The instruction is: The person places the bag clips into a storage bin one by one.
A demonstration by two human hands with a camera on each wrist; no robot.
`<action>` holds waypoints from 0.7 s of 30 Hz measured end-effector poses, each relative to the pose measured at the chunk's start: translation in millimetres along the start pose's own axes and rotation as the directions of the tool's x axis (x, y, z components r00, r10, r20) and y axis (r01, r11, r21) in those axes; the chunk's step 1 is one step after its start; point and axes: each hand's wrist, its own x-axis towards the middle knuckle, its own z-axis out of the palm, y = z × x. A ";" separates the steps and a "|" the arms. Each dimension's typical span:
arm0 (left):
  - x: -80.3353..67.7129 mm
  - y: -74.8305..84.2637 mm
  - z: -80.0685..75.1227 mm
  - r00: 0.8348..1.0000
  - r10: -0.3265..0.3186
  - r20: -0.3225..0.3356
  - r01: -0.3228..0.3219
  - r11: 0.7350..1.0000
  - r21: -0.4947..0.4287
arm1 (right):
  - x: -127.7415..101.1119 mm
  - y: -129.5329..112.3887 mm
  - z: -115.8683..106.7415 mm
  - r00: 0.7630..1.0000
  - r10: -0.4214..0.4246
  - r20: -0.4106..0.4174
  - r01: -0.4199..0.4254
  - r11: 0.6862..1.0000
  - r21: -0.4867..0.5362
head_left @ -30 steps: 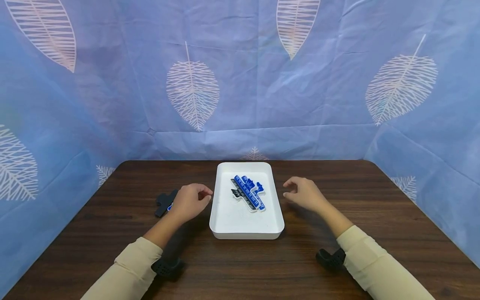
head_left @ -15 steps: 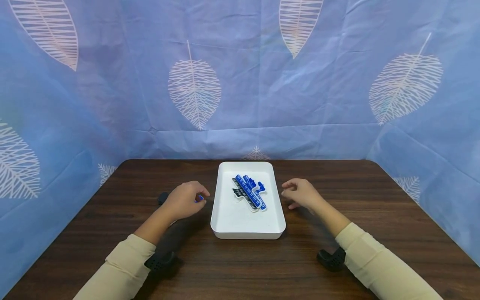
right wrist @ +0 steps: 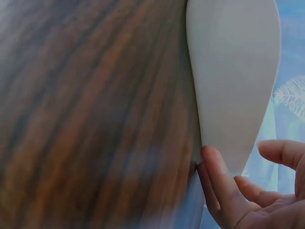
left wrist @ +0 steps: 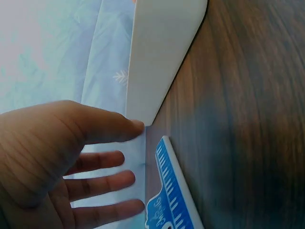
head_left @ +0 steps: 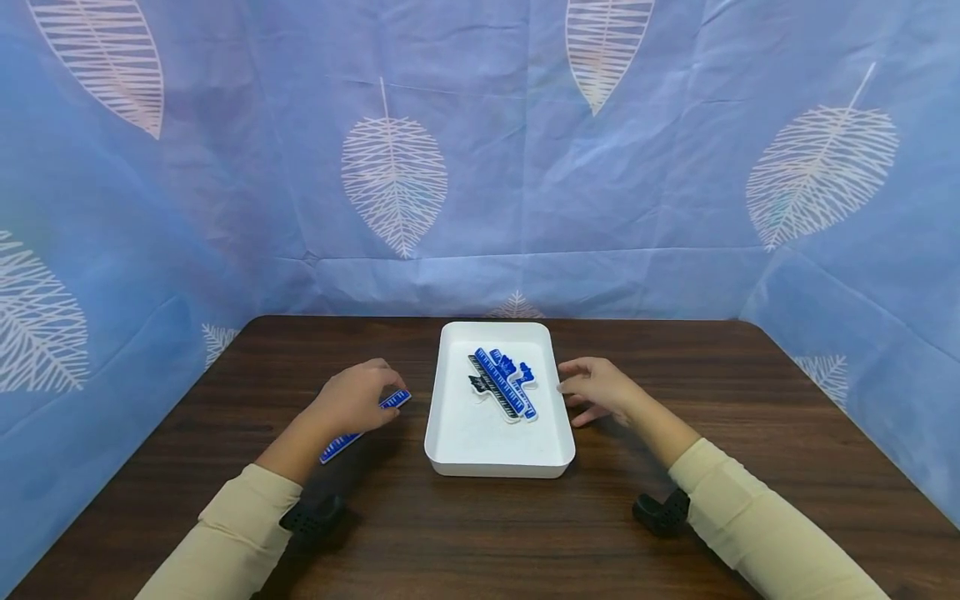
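My left hand (head_left: 358, 400) is above a blue keyboard-patterned clip (head_left: 342, 444) on the table, left of a white tray (head_left: 495, 450). In the left wrist view, the thumb and fingers are spread apart. The clip (left wrist: 172, 191) lies patterned face up beside them, apart from the fingertips. Part of it is hidden beneath the hand in the head view. My right hand (head_left: 600, 390) is at the tray's right side, fingers extended. In the right wrist view, its fingertips (right wrist: 209, 155) appear to touch the tray's outer wall (right wrist: 228, 71).
Several blue and black keyboard-patterned clips (head_left: 504, 383) lie overlapping inside the tray. The dark wooden table (head_left: 480, 533) extends around it. A blue cloth with white leaf prints (head_left: 487, 167) hangs behind and at the sides.
The left hand has drawn back leftward from near the tray. The black piece seen beside it no longer shows; a blue patterned strip does. The right hand has come closer to the tray.
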 end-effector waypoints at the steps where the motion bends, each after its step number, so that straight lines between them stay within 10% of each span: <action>1: -0.6 -1.1 -0.6 1.000 -0.014 0.008 0.014 1.000 0.010 | 0.2 -0.1 0.7 1.000 -0.005 0.009 0.005 1.000 0.015; 21: -11.5 -17.2 -7.6 0.992 -0.045 0.115 0.035 0.995 0.089 | -0.3 3.4 -2.4 0.994 0.015 0.106 -0.037 0.978 0.207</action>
